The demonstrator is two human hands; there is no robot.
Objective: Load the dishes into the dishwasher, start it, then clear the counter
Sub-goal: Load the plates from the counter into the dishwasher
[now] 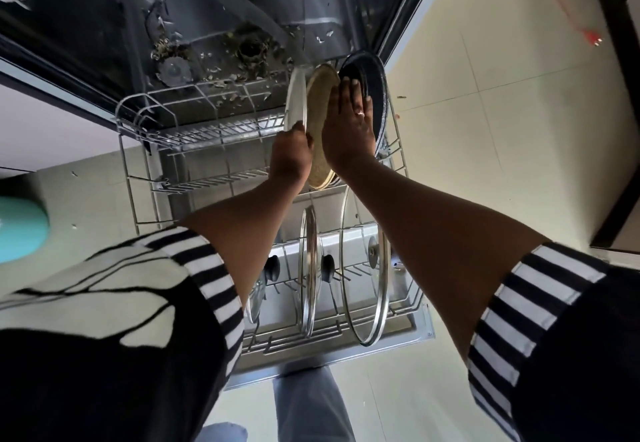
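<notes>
my left hand (291, 155) grips the pale plate (294, 102) by its rim in the lower rack (207, 135). right hand (349, 126) flat, fingers straight, against the tan plate (320, 95)

Top: dark, loose, sleeves wide.
Left sleeve (156, 303): black, with a large off-white panel crossed by thin irregular black lines. Its cuff (214, 278) is a broad band of black and white stripes.
Right sleeve (571, 355): plain black where visible, with the same striped band at the cuff.
Both forearms are bare below the cuffs.
Right hand (349, 126): one thin, light-coloured ring (361, 114) on a finger; detail too small to tell.
Legs: pale blue jeans (308, 403), faded, one leg mostly in view.
</notes>
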